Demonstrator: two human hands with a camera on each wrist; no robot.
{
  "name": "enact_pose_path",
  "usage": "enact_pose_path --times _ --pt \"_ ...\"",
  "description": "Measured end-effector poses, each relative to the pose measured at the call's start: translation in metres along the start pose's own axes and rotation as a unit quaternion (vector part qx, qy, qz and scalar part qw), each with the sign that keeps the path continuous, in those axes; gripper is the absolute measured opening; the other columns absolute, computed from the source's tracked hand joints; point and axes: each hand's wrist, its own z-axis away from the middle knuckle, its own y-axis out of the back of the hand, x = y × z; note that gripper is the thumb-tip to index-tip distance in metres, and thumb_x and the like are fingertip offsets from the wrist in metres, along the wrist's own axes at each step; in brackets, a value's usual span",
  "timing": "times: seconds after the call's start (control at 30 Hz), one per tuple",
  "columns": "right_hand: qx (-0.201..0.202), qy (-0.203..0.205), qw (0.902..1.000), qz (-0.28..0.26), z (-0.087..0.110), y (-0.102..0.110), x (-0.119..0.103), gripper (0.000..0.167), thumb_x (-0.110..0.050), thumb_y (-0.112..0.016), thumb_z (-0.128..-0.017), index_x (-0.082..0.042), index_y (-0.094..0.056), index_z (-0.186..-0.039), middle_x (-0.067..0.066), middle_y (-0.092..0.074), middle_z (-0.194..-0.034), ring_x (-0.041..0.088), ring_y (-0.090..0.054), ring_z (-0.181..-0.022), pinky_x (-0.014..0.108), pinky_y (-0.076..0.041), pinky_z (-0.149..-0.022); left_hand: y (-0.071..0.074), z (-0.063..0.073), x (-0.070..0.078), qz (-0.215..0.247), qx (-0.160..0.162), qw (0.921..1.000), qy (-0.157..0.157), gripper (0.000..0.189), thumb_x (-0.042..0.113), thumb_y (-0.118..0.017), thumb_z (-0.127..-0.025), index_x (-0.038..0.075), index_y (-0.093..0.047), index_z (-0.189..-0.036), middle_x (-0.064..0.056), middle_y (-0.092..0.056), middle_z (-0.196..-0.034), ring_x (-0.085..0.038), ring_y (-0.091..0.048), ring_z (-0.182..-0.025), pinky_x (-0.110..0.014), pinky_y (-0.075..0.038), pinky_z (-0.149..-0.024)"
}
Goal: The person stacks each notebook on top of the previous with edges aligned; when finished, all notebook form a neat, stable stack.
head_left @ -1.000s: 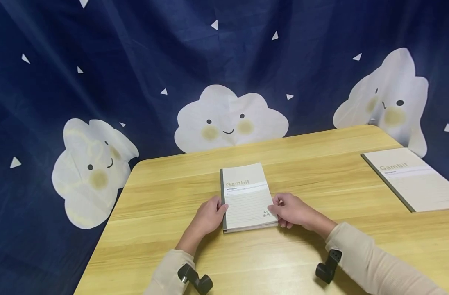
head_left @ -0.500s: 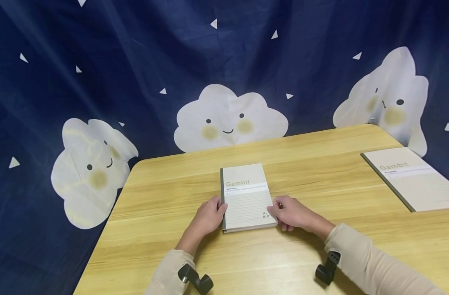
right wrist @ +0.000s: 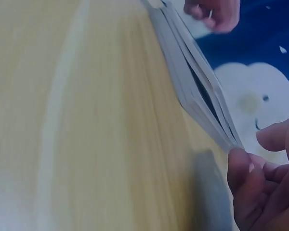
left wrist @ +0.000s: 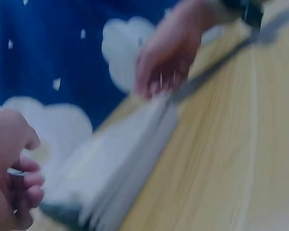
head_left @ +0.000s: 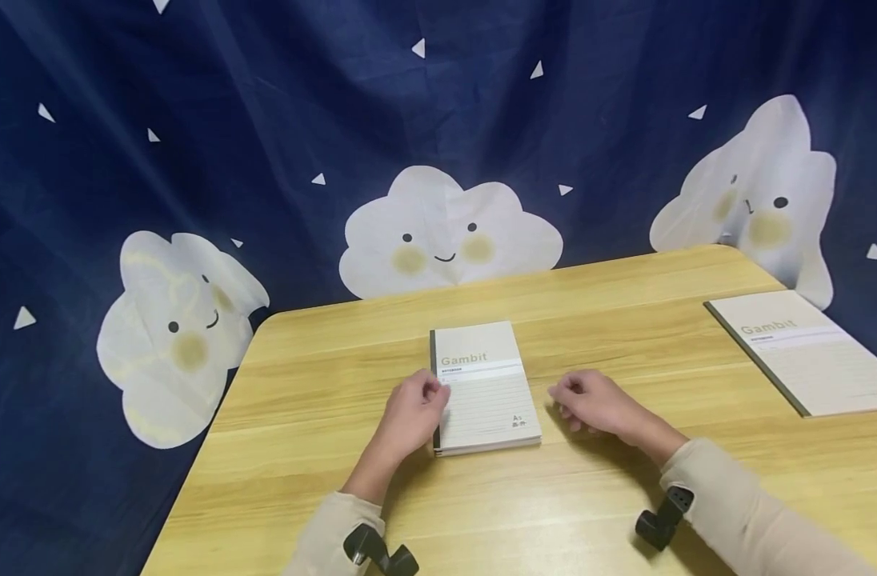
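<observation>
A small stack of cream notebooks (head_left: 485, 412) with a dark spine and "Gambit" on the top cover lies on the wooden table. My left hand (head_left: 411, 412) hovers at the stack's spine side, its thumb tip over the cover and its fingers loosely curled; it grips nothing. Just off the stack's right edge is my right hand (head_left: 600, 404), relaxed and holding nothing. In the right wrist view, a gap shows between the layers of the stack (right wrist: 197, 86). The left wrist view blurs the stack (left wrist: 111, 149), with a hand at either end.
Another cream Gambit notebook (head_left: 806, 352) lies at the table's right side, its dark spine facing left. The wooden table (head_left: 323, 360) ends at the back against a dark blue curtain (head_left: 280, 104) printed with clouds.
Both hands have let go of the stack's sides. The right hand has moved off to the right, while the left has lifted slightly. The stack stays in place.
</observation>
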Motion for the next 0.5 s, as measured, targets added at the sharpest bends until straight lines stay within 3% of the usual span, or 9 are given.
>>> enact_pose_path --times 0.1,0.2,0.27,0.33,0.47,0.5 --pt "0.022 -0.004 0.9997 -0.009 0.002 0.018 0.009 0.033 -0.025 -0.051 -0.096 0.005 -0.060 -0.106 0.012 -0.062 -0.082 0.020 -0.059 -0.067 0.031 -0.052 -0.052 -0.012 0.005 0.026 0.120 -0.033 0.9910 -0.047 0.014 0.015 -0.056 -0.092 0.002 -0.060 -0.096 -0.007 -0.059 -0.087 -0.022 -0.057 -0.072 -0.033 -0.051 -0.064" --pt "0.037 -0.006 0.9990 -0.024 0.006 0.040 0.020 0.040 -0.024 -0.048 -0.098 0.010 -0.053 -0.118 0.017 -0.064 -0.092 0.020 -0.062 -0.073 0.033 -0.054 -0.058 -0.032 0.010 0.050 0.235 -0.083 0.9669 -0.055 0.020 0.011 -0.056 -0.091 -0.003 -0.060 -0.104 -0.012 -0.060 -0.095 -0.025 -0.061 -0.077 -0.040 -0.054 -0.071" --pt "0.053 -0.007 0.9981 -0.031 0.008 0.055 0.026 0.043 -0.024 -0.046 -0.099 0.012 -0.049 -0.122 0.020 -0.064 -0.097 0.019 -0.062 -0.076 0.034 -0.055 -0.061 -0.050 0.014 0.064 0.301 -0.116 0.9454 -0.043 0.023 0.009 -0.056 -0.090 -0.005 -0.059 -0.108 -0.012 -0.061 -0.096 -0.021 -0.062 -0.077 -0.041 -0.054 -0.076" --pt "0.077 -0.007 0.9966 -0.029 0.009 0.072 0.034 0.046 -0.025 -0.044 -0.100 0.014 -0.047 -0.123 0.021 -0.064 -0.097 0.016 -0.063 -0.076 0.034 -0.055 -0.061 -0.073 0.017 0.077 0.367 -0.143 0.9189 -0.016 0.025 0.006 -0.056 -0.088 -0.006 -0.058 -0.110 -0.010 -0.062 -0.093 -0.015 -0.062 -0.073 -0.035 -0.054 -0.076" --pt "0.136 -0.010 0.9904 -0.022 0.015 0.112 0.055 0.047 -0.023 -0.042 -0.099 0.018 -0.044 -0.122 0.018 -0.065 -0.092 0.008 -0.063 -0.071 0.033 -0.056 -0.061 -0.130 0.023 0.106 0.473 -0.171 0.8630 0.049 0.026 0.001 -0.056 -0.085 -0.006 -0.060 -0.109 -0.007 -0.065 -0.088 -0.011 -0.062 -0.067 -0.020 -0.052 -0.064" --pt "0.147 -0.010 0.9888 -0.020 0.016 0.121 0.061 0.047 -0.023 -0.041 -0.099 0.019 -0.044 -0.122 0.017 -0.065 -0.090 0.006 -0.063 -0.071 0.031 -0.056 -0.061 -0.145 0.024 0.112 0.490 -0.171 0.8524 0.065 0.025 0.000 -0.056 -0.084 -0.005 -0.061 -0.108 -0.009 -0.066 -0.088 -0.013 -0.063 -0.067 -0.017 -0.051 -0.060"
